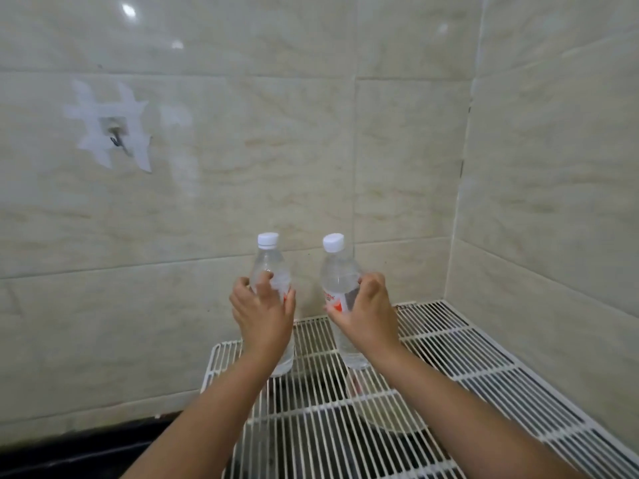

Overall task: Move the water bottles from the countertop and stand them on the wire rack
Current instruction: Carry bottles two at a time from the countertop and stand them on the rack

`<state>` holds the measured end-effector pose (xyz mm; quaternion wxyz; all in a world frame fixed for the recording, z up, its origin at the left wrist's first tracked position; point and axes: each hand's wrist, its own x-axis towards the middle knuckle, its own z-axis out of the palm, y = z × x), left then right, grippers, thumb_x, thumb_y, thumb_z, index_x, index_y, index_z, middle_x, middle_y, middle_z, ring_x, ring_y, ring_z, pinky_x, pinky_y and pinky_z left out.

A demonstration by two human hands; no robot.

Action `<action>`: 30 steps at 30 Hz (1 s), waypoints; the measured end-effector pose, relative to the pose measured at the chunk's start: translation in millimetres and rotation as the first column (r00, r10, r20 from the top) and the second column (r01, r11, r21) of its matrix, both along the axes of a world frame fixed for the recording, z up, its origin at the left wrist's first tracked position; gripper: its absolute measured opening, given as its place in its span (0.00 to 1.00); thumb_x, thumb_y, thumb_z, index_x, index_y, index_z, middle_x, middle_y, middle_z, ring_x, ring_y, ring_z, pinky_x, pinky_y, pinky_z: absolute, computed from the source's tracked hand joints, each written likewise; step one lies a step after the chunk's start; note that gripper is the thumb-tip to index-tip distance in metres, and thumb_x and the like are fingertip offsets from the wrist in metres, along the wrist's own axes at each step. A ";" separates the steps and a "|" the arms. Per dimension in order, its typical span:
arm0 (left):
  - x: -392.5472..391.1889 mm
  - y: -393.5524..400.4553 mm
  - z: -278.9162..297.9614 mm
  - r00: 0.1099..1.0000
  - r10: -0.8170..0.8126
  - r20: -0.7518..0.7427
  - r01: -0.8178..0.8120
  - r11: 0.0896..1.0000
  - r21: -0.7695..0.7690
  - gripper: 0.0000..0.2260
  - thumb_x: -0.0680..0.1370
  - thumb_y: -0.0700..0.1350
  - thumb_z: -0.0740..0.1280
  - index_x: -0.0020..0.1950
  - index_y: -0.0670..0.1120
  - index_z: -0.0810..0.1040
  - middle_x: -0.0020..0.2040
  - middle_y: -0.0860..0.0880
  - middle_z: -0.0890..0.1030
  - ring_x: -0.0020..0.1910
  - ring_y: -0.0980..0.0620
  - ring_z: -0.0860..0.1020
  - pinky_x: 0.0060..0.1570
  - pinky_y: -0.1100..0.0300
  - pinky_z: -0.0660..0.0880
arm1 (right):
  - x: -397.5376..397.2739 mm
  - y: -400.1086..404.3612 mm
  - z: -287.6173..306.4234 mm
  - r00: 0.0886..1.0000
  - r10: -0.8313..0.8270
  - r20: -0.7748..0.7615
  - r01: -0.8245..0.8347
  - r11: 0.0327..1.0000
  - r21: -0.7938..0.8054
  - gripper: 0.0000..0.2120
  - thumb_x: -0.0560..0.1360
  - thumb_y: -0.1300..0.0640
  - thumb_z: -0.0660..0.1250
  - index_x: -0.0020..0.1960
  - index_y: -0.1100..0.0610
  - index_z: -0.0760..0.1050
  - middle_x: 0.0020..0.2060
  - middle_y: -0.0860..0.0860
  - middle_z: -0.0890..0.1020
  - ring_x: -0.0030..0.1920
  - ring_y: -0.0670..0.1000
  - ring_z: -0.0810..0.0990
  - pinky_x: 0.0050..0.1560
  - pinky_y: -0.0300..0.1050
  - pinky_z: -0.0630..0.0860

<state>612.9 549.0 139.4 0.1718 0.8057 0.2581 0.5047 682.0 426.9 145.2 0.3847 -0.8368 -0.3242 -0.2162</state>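
Two clear plastic water bottles with white caps and red-and-white labels stand upright on the white wire rack (449, 344), near its far left end. My left hand (264, 314) is wrapped around the middle of the left bottle (269, 262). My right hand (368, 314) grips the right bottle (337, 271) at its label. The bases of both bottles rest on or just at the rack's wires; my forearms hide part of them. The bottles are a hand's width apart.
Beige tiled walls close in behind and on the right, forming a corner. A small hook with white tape marks (116, 136) is on the back wall at left. A dark countertop edge (69, 454) runs below the rack at lower left.
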 end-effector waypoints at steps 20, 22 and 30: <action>-37.2 8.5 58.9 0.981 0.008 -0.193 -0.030 0.994 -0.108 0.27 0.76 0.50 0.65 0.71 0.39 0.62 0.68 0.39 0.69 0.67 0.42 0.67 0.64 0.49 0.67 | 5.6 -29.3 38.2 0.999 -0.026 -0.030 0.021 0.990 -0.138 0.34 0.73 0.46 0.65 0.71 0.61 0.55 0.65 0.60 0.65 0.64 0.58 0.67 0.60 0.50 0.69; -31.9 11.7 75.0 0.973 -0.041 -0.228 0.023 0.996 -0.082 0.25 0.78 0.50 0.63 0.71 0.39 0.63 0.68 0.40 0.69 0.68 0.43 0.67 0.64 0.50 0.67 | 11.1 -28.3 59.7 1.000 -0.006 -0.012 0.004 0.993 -0.117 0.32 0.74 0.47 0.64 0.71 0.61 0.55 0.67 0.60 0.64 0.66 0.59 0.66 0.61 0.50 0.68; -18.8 14.1 100.8 0.913 0.027 -0.407 -0.047 0.998 -0.039 0.20 0.76 0.51 0.66 0.65 0.43 0.72 0.62 0.42 0.77 0.60 0.43 0.75 0.54 0.53 0.74 | 29.4 -8.1 110.0 1.000 0.023 -0.004 -0.022 0.856 -0.516 0.20 0.76 0.51 0.61 0.64 0.59 0.69 0.63 0.58 0.73 0.61 0.58 0.73 0.52 0.47 0.72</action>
